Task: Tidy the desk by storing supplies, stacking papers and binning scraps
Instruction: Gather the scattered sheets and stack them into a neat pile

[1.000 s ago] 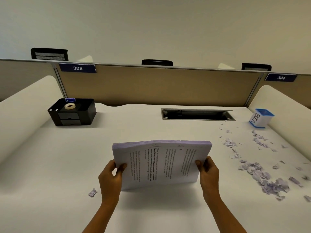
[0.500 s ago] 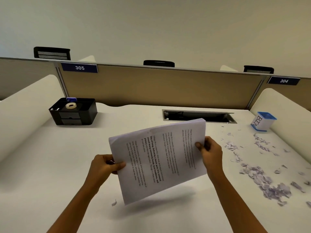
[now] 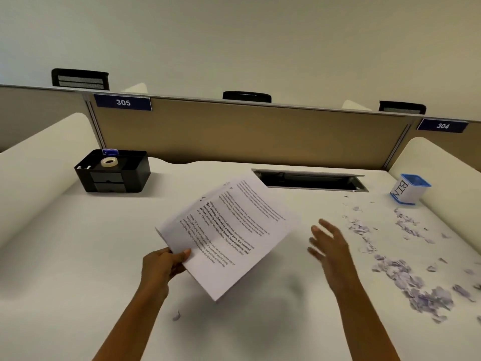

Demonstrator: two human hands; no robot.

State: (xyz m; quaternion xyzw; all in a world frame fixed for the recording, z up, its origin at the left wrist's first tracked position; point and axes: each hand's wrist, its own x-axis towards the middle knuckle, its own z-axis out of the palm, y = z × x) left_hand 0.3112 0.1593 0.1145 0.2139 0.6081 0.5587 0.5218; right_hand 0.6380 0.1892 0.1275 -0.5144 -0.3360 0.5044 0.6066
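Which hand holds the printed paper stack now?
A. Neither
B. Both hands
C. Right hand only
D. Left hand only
D: the left hand pinches the paper stack at one corner, while the right hand is open beside it, touching nothing.

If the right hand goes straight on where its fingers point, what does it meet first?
Probably the cable slot; the right hand points just right of the papers. Its height is unclear, so it might pass over to the partition.
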